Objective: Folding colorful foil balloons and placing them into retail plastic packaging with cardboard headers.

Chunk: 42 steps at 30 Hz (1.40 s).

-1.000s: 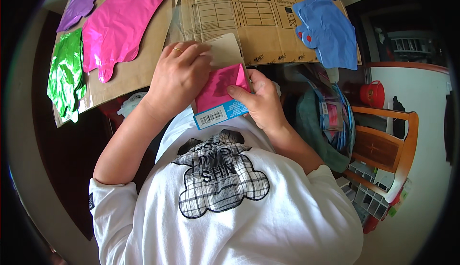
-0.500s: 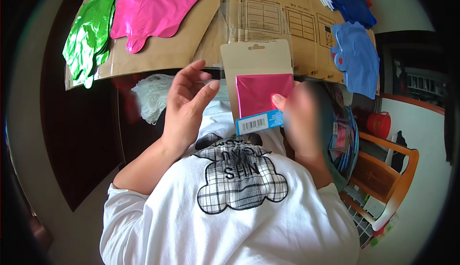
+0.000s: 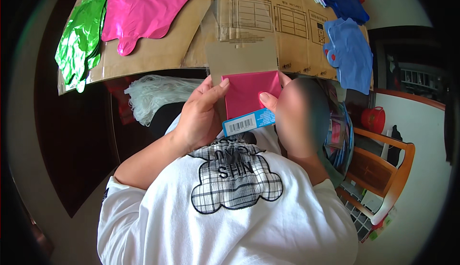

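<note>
Between my two hands is a beige backing card with a folded square of shiny pink foil lying on it. A blue strip with a barcode runs along the card's lower edge. My left hand grips the left side, its thumb on the pink foil's upper left corner and its fingers mostly hidden behind the card. On the right, my right hand holds the other side, thumb pressed on the foil. That hand is partly blurred.
Cardboard covers the table ahead. On it lie flat green foil, pink foil, and light blue foil. White stringy material hangs below the table edge. A wooden chair stands at right, near a red container.
My left hand has moved in from beside the card and taken hold of its left edge. The card has shifted slightly left, its top tilting away; my right hand keeps its grip.
</note>
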Each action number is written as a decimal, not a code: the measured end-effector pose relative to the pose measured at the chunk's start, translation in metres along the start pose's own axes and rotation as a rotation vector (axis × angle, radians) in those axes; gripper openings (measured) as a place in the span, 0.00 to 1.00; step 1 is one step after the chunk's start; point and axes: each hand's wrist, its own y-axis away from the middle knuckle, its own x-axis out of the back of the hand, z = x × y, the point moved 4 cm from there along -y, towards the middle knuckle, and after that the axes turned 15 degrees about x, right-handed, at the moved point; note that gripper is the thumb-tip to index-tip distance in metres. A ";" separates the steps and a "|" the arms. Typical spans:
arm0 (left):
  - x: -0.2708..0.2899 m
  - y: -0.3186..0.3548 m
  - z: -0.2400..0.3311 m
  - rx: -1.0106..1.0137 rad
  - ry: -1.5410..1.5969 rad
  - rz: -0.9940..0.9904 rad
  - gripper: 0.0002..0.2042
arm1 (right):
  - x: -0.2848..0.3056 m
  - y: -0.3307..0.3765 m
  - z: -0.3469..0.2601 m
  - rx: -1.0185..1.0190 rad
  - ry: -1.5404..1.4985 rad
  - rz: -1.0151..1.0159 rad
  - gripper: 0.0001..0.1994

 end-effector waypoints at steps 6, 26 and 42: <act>0.008 0.000 0.001 0.029 0.025 0.042 0.16 | -0.005 -0.003 0.000 -0.068 -0.039 -0.056 0.23; 0.021 0.007 0.032 -0.393 -0.605 0.353 0.34 | 0.004 -0.002 0.003 0.005 0.090 0.005 0.17; 0.023 -0.004 0.011 -0.123 -0.108 0.145 0.16 | -0.002 -0.004 0.010 -0.054 -0.019 0.016 0.20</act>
